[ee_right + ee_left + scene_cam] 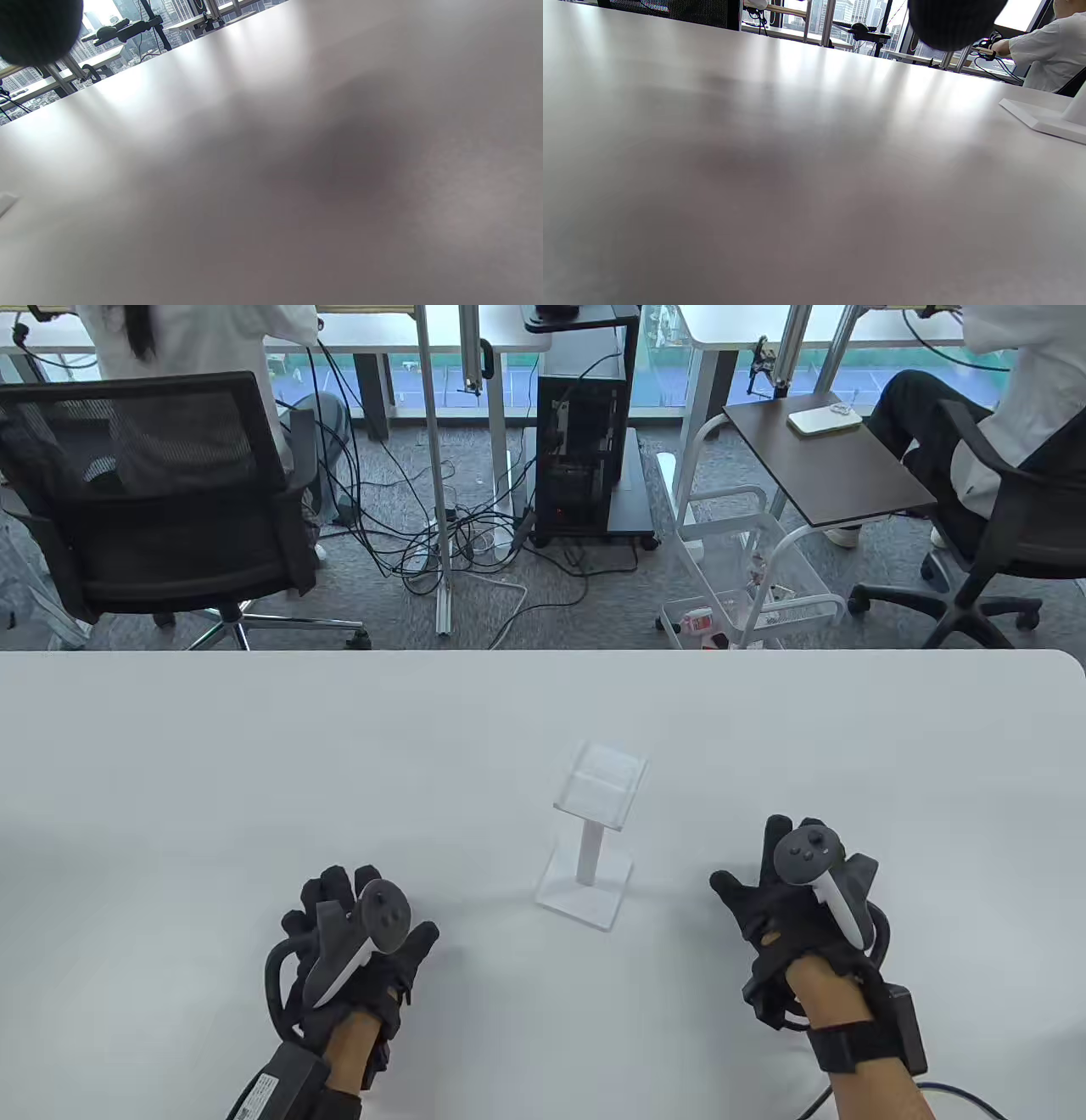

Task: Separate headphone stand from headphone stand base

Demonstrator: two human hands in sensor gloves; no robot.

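Table (pixel 254 746) is seen from above and in front by the table view, facing office bkgd. Wrist views are held low, close to tabletop, tilted, facing windows. Stand base (pixel 1039 116) is shared w/ left wrist view.

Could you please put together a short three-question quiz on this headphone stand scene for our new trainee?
1. True or false: the headphone stand is already lifted out of the headphone stand base.
2. Which hand touches the stand? A) left hand B) right hand C) neither
3. Fill in: the stand rises upright from its base on the white ____, between the two hands.

Key
1. False: the post is seated in the base.
2. C: both hands rest flat on the table, apart from the stand.
3. table
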